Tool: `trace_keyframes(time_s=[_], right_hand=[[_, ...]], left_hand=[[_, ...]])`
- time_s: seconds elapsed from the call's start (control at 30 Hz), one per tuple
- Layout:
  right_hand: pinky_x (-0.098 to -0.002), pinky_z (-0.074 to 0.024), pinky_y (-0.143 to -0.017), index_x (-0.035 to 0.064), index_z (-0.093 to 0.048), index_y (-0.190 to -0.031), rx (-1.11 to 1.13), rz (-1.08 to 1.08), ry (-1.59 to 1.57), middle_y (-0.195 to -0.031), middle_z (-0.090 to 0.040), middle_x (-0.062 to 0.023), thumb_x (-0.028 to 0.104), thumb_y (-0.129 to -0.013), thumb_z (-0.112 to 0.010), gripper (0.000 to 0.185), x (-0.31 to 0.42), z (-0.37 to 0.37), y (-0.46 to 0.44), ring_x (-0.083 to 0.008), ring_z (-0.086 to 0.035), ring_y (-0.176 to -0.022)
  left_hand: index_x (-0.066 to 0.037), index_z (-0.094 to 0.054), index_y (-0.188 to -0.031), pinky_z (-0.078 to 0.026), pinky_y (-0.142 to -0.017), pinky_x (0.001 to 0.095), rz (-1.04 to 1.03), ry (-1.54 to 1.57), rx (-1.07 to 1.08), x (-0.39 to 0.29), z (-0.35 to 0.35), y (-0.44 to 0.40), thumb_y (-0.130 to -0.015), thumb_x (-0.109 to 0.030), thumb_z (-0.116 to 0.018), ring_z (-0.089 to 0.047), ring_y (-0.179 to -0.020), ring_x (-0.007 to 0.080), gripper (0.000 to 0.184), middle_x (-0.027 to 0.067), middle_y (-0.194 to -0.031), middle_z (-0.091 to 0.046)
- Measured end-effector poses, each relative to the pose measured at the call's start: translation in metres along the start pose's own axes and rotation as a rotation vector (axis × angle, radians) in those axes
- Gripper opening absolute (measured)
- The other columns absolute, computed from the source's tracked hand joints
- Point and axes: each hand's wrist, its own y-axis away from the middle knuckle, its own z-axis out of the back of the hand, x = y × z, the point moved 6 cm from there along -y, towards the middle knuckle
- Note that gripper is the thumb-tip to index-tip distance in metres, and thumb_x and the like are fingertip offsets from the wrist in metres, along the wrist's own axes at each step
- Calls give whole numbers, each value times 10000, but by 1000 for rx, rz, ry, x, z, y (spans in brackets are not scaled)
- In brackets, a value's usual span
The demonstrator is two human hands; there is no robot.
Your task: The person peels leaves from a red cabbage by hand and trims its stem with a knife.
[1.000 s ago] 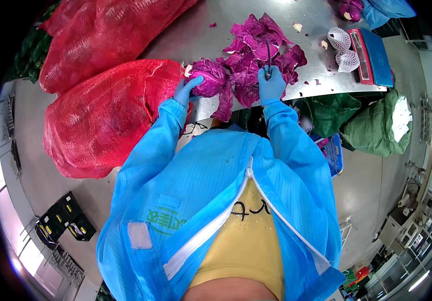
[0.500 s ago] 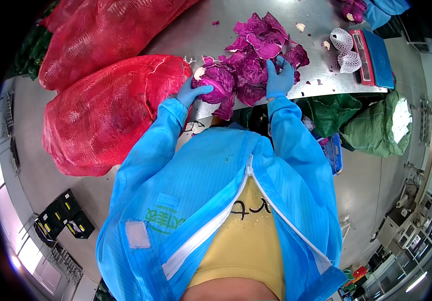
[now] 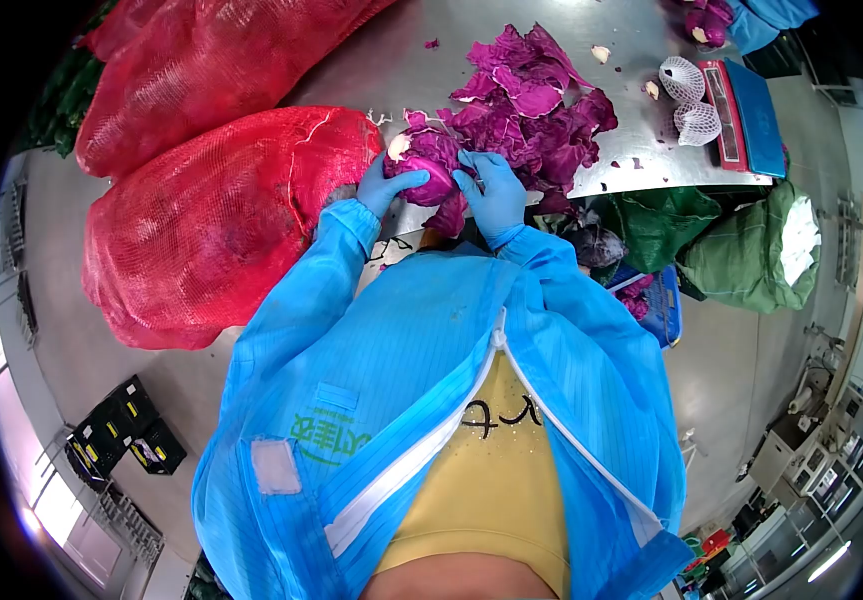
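A head of red cabbage point(image 3: 427, 152) with a pale cut stem end sits at the near edge of the metal table. My left hand point(image 3: 383, 188), in a blue glove, grips it from the left, thumb across its near side. At the cabbage's right side my right hand point(image 3: 493, 194), also gloved, has thumb and fingers closed on an outer leaf point(image 3: 455, 172); the exact pinch is partly hidden. Just beyond the right hand lies a heap of loose purple cabbage leaves point(image 3: 531, 95).
Red mesh sacks point(image 3: 221, 225) bulge at the left against the table point(image 3: 391, 75). White foam net sleeves point(image 3: 696, 122) lie beside a red and blue box-shaped object point(image 3: 746, 115) at the right. Green sacks point(image 3: 756, 255) and a blue crate point(image 3: 659, 300) stand below the table's edge.
My right hand has moved left from the leaf heap to the cabbage head, leaving leaves behind on the right. The left hand keeps its hold on the cabbage.
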Motion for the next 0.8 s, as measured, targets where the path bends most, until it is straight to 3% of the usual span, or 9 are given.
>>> trace_keyframes(time_s=[0.17, 0.37, 0.43, 0.47, 0.5, 0.57, 0.63, 0.73, 0.8], right_hand=[[-312, -507, -692, 83, -622, -1086, -37, 4, -6, -989, -609, -80, 211, -814, -664, 303, 1, 0, 4, -224, -632, -798], [-318, -488, -639, 37, -605, -921, -44, -54, -66, -895, -616, -87, 171, -783, -696, 213, -6, 0, -5, -208, -613, -712], [-310, -476, -617, 31, -589, -872, 210, -298, -407, -752, -593, -54, 139, -780, -692, 175, -22, -9, -11, -176, -600, -672], [-246, -427, -486, 75, -585, -893, 332, -368, -576, -677, -547, 4, 187, -787, -700, 192, -25, -11, -12, -102, -528, -536], [-246, -427, -486, 75, -585, -893, 332, -369, -576, -677, -547, 4, 187, -787, -700, 192, -18, -1, -21, -102, -528, -536], [-253, -440, -456, 46, -586, -827, 338, -712, -929, -638, -532, -15, 127, -785, -654, 115, -14, 7, -27, -113, -535, -522], [-233, -418, -406, 53, -569, -886, 224, -592, -935, -672, -540, -17, 194, -783, -677, 206, -14, 18, -45, -96, -510, -483], [-276, -489, -526, 29, -574, -1014, 39, -471, -670, -766, -587, -50, 286, -745, -734, 405, -13, 30, -56, -138, -581, -597], [-314, -508, -732, 21, -540, -1165, 18, -115, -147, -881, -618, -91, 356, -698, -771, 620, -1, 30, -56, -187, -624, -815]], left_hand=[[-19, -405, -1327, -427, -981, 363, -19, -51, 22, -3, 0, -1, -643, -195, -821, -547, -1106, 241, 820, 125, -1209, -558], [-23, -403, -1329, -422, -986, 364, -10, -73, 10, -4, 0, -2, -643, -213, -824, -542, -1113, 241, 827, 125, -1215, -554], [-24, -402, -1330, -423, -985, 364, -6, -89, 13, -5, 2, -1, -641, -221, -826, -542, -1113, 241, 832, 125, -1215, -555], [-23, -407, -1322, -425, -983, 361, -15, -119, 12, -5, 2, -1, -639, -228, -828, -544, -1110, 238, 828, 124, -1210, -557], [-21, -412, -1313, -426, -981, 359, -23, -148, 12, -5, 1, -1, -637, -236, -831, -545, -1108, 236, 824, 123, -1206, -559], [-19, -419, -1300, -428, -979, 358, -29, -179, 31, -7, -2, -1, -630, -244, -835, -548, -1101, 234, 820, 122, -1199, -563], [-17, -427, -1287, -429, -977, 357, -40, -215, 51, -8, -3, -3, -623, -252, -840, -552, -1095, 231, 817, 120, -1191, -566], [-12, -437, -1263, -430, -976, 355, -71, -263, 63, -7, -3, -4, -603, -261, -852, -559, -1080, 225, 818, 114, -1178, -571], [-7, -426, -1269, -434, -973, 350, -59, -238, 70, -6, -4, -5, -587, -273, -862, -561, -1077, 219, 852, 116, -1175, -570]])
